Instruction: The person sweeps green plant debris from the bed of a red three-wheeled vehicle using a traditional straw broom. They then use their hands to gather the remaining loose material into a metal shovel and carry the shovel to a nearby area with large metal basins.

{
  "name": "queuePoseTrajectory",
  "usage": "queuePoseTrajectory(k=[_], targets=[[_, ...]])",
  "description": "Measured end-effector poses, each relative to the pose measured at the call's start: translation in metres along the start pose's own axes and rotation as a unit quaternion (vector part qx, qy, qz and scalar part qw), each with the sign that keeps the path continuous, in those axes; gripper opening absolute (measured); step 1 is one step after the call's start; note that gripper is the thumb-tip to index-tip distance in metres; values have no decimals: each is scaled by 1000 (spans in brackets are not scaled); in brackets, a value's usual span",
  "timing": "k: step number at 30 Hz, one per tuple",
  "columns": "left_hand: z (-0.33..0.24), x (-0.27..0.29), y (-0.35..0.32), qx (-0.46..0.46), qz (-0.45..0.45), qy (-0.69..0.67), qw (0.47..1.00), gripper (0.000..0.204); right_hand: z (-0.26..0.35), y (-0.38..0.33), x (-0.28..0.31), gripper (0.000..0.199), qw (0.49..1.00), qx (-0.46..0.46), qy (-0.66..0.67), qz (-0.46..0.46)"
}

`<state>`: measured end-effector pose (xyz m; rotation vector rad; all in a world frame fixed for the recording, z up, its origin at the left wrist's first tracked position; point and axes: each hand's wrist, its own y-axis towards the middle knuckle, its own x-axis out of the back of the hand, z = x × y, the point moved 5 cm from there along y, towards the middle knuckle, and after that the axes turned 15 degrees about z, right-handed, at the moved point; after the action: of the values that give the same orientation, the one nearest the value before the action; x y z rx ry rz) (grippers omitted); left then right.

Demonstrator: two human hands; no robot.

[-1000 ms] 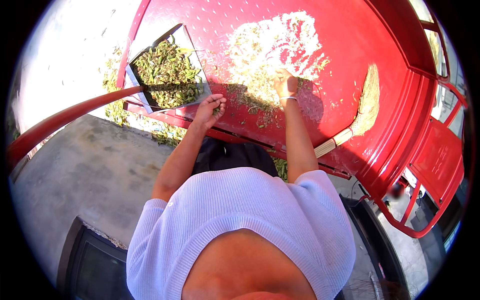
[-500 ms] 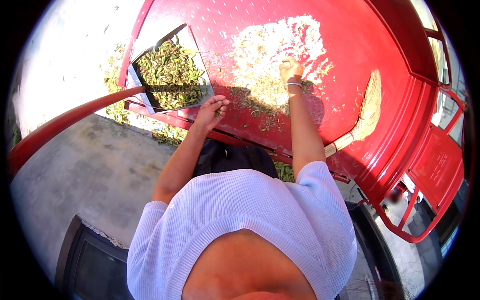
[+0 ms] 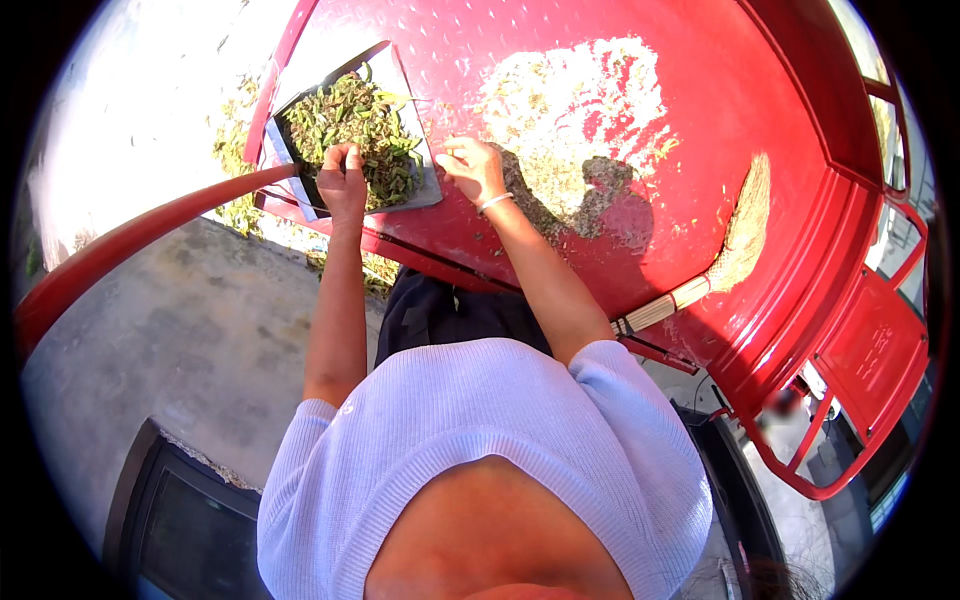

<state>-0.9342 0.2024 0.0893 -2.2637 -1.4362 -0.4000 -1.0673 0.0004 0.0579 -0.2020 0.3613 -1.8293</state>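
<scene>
My left hand (image 3: 343, 185) is over a shallow, dustpan-like tray (image 3: 427, 180), its fingertips pinched together at the leafy heap; whatever is in them is hidden. The tray holds green leaves and brown dry plant bits (image 3: 350, 115). Just right of the tray, my right hand (image 3: 473, 168), with a pale band at the wrist, is above the red metal bed (image 3: 440, 60). Its thumb and fingers are drawn together, and I cannot make out anything between them. Beyond it lies a spread-out layer of pale, loose plant bits (image 3: 575, 100), partly in shadow.
A straw broom (image 3: 740, 235) lies on the bed at right, by the raised red side. From the left, a thick red tube (image 3: 150, 217) reaches the tray's edge. Leaves (image 3: 240, 130) lie scattered beyond the tray. A dark-framed object (image 3: 190, 510) stands at lower left.
My left hand has moved left and up from beside the tray to over its heap. My right hand has left the pale layer and come left, close to the tray.
</scene>
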Motion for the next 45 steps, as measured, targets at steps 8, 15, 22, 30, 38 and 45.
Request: queuePoseTrajectory(k=[8,15,22,30,38,45], targets=[[-50,29,3,-70,-30,345,935,38,13,30,38,39,911,80,-357,-188],[-48,0,-83,-97,114,219,964,31,-2,94,86,23,855,-31,-508,-101],[-17,10,-142,-6,147,156,977,22,-4,39,105,15,855,-26,-502,-129],[6,10,-151,68,163,62,982,15,-1,-24,21,35,987,25,132,-92],[13,1,-154,36,182,75,980,17,-89,-189,18,35,912,-148,-310,-225],[-2,-24,-172,57,232,59,969,18,-125,-222,56,28,915,-108,-294,-253]])
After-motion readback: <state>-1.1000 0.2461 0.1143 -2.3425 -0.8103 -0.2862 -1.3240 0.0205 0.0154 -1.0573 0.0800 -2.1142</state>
